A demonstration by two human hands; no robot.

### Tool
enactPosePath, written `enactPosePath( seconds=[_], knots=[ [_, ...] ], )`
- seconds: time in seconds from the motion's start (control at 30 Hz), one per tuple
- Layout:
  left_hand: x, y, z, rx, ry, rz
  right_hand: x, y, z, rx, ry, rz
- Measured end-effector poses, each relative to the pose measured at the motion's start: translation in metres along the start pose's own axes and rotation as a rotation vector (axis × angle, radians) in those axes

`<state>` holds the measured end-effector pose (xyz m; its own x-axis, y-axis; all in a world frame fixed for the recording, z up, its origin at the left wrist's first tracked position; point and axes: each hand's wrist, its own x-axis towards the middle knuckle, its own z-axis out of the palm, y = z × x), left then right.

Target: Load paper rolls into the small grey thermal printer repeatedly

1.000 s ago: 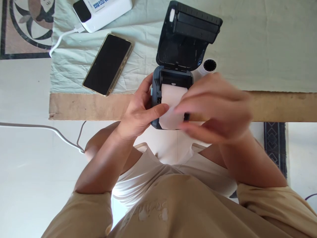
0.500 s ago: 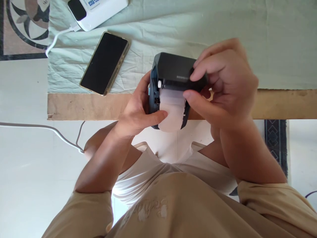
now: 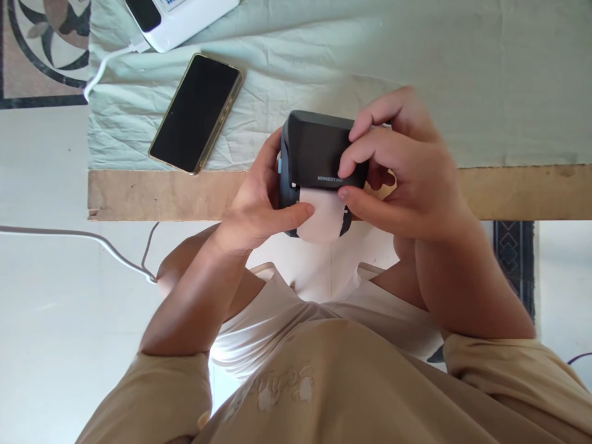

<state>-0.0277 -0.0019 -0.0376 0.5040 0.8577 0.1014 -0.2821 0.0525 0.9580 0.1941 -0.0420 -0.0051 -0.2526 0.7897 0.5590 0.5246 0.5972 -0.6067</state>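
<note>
Right-hand fingers (image 3: 365, 161) press the shut lid of the dark label printer (image 3: 319, 151), thumb on the white paper strip (image 3: 324, 219). The left hand (image 3: 259, 206) clasps its side, thumb on the paper. The printer sits at the table (image 3: 161, 194) edge, beside 1 phone (image 3: 197, 112).

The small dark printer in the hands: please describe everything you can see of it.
The printer is a small, dark grey, plastic-looking box with rounded corners and pale lettering on its closed lid. White paper hangs from its front slot. The left hand grips its left side; the right hand presses the lid. It sits at the table edge.
</note>
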Motion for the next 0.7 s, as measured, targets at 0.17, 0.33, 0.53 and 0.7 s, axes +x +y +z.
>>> enactPosePath(
  seconds=[0.17, 0.33, 0.53, 0.7],
  knots=[
    [-0.001, 0.0, 0.004, 0.006, 0.017, 0.011, 0.0, 0.0, 0.0, 0.011, -0.003, -0.029],
    [-0.001, 0.001, 0.003, 0.016, -0.004, 0.005, -0.001, 0.003, 0.002, 0.003, 0.02, -0.047],
    [0.005, -0.016, -0.009, 0.026, -0.106, 0.131, -0.001, 0.003, 0.0, 0.066, -0.021, 0.086],
    [0.009, -0.028, -0.021, -0.028, -0.178, 0.209, -0.001, 0.001, 0.004, 0.151, -0.09, 0.149]
  ],
)
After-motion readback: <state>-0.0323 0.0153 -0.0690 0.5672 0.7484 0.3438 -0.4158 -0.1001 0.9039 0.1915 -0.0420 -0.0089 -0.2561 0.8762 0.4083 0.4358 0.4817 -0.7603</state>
